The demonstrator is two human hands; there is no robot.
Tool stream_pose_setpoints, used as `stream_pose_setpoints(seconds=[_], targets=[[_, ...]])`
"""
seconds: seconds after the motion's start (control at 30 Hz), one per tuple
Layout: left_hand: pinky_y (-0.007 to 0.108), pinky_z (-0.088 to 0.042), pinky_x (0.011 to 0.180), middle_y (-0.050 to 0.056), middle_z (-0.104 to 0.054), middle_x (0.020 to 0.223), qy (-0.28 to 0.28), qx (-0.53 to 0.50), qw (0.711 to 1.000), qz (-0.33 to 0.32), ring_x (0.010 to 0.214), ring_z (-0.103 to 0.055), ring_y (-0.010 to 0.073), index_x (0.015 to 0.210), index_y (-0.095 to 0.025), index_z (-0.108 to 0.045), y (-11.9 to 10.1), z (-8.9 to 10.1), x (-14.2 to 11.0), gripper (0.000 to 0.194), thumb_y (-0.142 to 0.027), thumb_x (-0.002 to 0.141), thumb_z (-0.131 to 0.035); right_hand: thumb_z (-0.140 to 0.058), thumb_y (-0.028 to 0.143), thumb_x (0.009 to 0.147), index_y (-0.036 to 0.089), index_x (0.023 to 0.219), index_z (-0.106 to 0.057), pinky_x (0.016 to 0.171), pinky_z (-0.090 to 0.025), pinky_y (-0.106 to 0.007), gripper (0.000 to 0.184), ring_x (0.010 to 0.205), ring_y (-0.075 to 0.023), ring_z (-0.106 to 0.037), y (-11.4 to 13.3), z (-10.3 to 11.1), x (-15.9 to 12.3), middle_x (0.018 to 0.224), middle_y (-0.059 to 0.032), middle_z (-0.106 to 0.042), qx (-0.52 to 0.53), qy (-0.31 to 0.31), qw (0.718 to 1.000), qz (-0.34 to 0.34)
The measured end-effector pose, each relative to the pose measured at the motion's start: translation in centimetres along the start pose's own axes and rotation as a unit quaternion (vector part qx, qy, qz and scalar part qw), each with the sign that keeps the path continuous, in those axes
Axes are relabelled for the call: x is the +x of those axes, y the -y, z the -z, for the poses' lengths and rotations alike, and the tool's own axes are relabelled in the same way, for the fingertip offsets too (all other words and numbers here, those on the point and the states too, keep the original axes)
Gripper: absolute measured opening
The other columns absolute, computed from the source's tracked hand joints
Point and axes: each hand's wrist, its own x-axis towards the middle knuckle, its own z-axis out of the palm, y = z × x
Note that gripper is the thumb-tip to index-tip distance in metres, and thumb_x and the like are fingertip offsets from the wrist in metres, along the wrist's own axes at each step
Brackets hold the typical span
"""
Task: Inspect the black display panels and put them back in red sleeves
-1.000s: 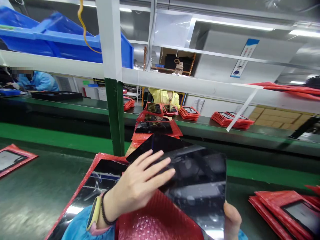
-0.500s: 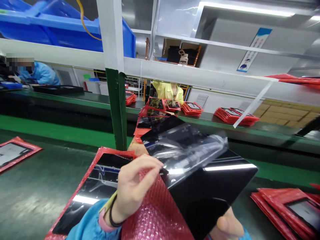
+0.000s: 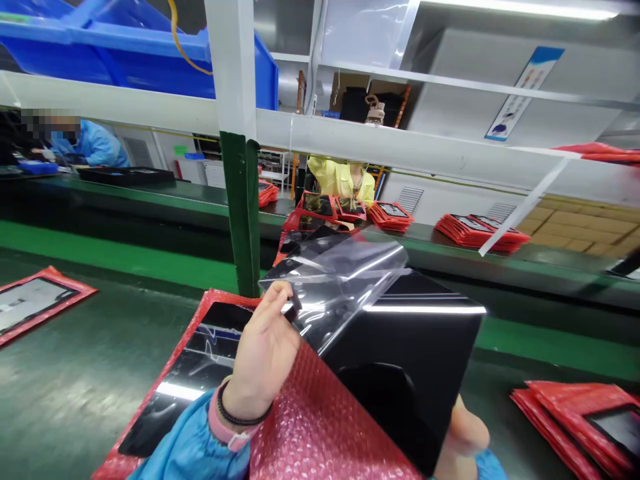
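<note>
In the middle is a glossy black screen panel (image 3: 400, 360), held tilted up. My right hand (image 3: 463, 437) grips its lower right edge, with the fingers behind it mostly hidden. A sheet of clear film (image 3: 345, 280) lies over the panel's upper left part, its far side lifted and curled. My left hand (image 3: 267, 353) is closed at the film's left corner, pinching it near the panel's edge. Red bubble wrap (image 3: 325, 427) is below the panel. To the left, another dark panel (image 3: 200, 373) with film on it lies on a red bubble-wrap sleeve.
A green workbench (image 3: 50, 400) runs underneath. Red-wrapped panels (image 3: 580, 427) are stacked at right, and one more (image 3: 40, 300) lies at left. Ahead stand a green-and-white post (image 3: 240, 213) and a crossbar (image 3: 400, 147). Two other people are at the far bench.
My left hand has moved up and slightly left with the film's corner. The film has spread out from a crumpled fold. The panel has shifted left and tilted more upright.
</note>
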Motion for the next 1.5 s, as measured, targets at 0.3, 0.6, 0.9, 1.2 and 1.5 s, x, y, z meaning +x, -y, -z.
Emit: stream_pose_setpoints(seconds=[0.3,0.6,0.9,1.2,1.5], targets=[[0.028,-0.051,0.076,0.000,-0.052,0.080,0.049,0.003,0.978,-0.203,0.076,-0.054,0.0136,0.083,-0.023,-0.058,0.6,0.2,-1.9,0.011,-0.023,0.091,-0.050,-0.074,0.030,0.079,0.037,0.150,-0.022,0.103,-0.046,-0.045,0.088,0.134,-0.0290,-0.044,3.0,-5.4,0.7,0.156,-0.0057,-0.032,0.093,0.064,0.993,0.017],[0.025,-0.049,0.070,0.000,-0.054,0.080,0.031,0.001,0.980,-0.195,0.075,-0.055,0.0135,0.082,-0.022,-0.058,0.6,-0.1,-1.8,0.009,-0.023,0.089,-0.053,-0.064,0.030,0.089,0.038,0.151,-0.015,0.111,-0.037,-0.032,0.079,0.141,-0.0184,-0.033,2.4,-4.5,0.3,0.159,0.0013,-0.025,0.001,0.034,0.999,0.015],[0.026,-0.050,0.079,-0.001,-0.066,0.084,-0.019,-0.010,0.982,-0.189,0.081,-0.063,0.0139,0.078,-0.020,-0.061,-1.4,0.0,0.5,0.014,-0.018,0.087,-0.050,-0.062,0.030,0.088,0.046,0.149,-0.014,0.105,-0.040,-0.044,0.079,0.121,-0.0233,-0.058,2.9,-3.7,-0.6,0.129,0.0011,-0.065,0.134,0.150,0.979,-0.043],[0.025,-0.047,0.077,-0.002,-0.063,0.084,-0.044,0.030,0.979,-0.198,0.081,-0.059,0.0142,0.076,-0.021,-0.062,-2.0,0.2,0.6,0.009,-0.019,0.082,-0.055,-0.075,0.037,0.077,0.033,0.146,-0.034,0.083,-0.049,-0.037,0.080,0.085,-0.0235,-0.071,2.6,-3.9,-0.4,0.092,-0.0024,-0.076,0.082,0.127,0.986,-0.066],[0.021,-0.041,0.076,-0.001,-0.056,0.078,-0.106,0.114,0.947,-0.282,0.082,-0.050,0.0134,0.066,-0.018,-0.065,-2.3,0.9,1.4,0.010,-0.017,0.074,-0.059,-0.077,0.054,0.069,0.020,0.077,-0.075,0.055,-0.038,-0.023,0.035,0.055,-0.0103,-0.042,2.9,-3.5,-0.5,0.056,0.0023,-0.052,-0.047,0.106,0.992,-0.048]])
